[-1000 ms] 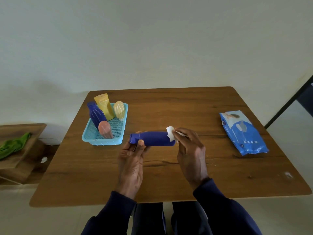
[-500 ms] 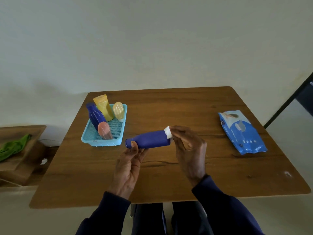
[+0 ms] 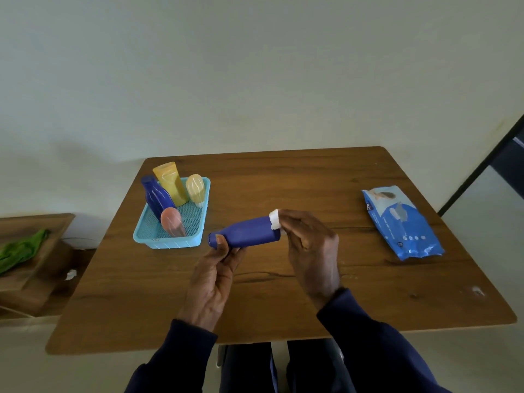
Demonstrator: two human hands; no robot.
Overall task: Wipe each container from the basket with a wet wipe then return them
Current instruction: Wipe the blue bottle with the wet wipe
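The wooden table (image 3: 312, 180) is carrying a light-blue basket (image 3: 170, 245) (four containers (image 3: 173, 184) standing in it) at its left. Above the middle, the left hand (image 3: 211, 279) is pinching the cap end of a sideways blue bottle (image 3: 249, 232), while the right hand (image 3: 312, 251) is pressing a wadded wet wipe (image 3: 274, 219) against its base with curled fingers (image 3: 295, 222).

Matt blue plastic bottle (image 3: 249, 232); perforated turquoise plastic basket (image 3: 170, 243); glossy plastic wipes pack (image 3: 402, 222); smooth grained wooden table (image 3: 283, 302).

My left hand (image 3: 211, 279) grips the blue bottle (image 3: 249, 232) at its cap end; my right hand (image 3: 312, 248) presses the wet wipe (image 3: 274, 219) against its base, above the worktop (image 3: 283, 302).
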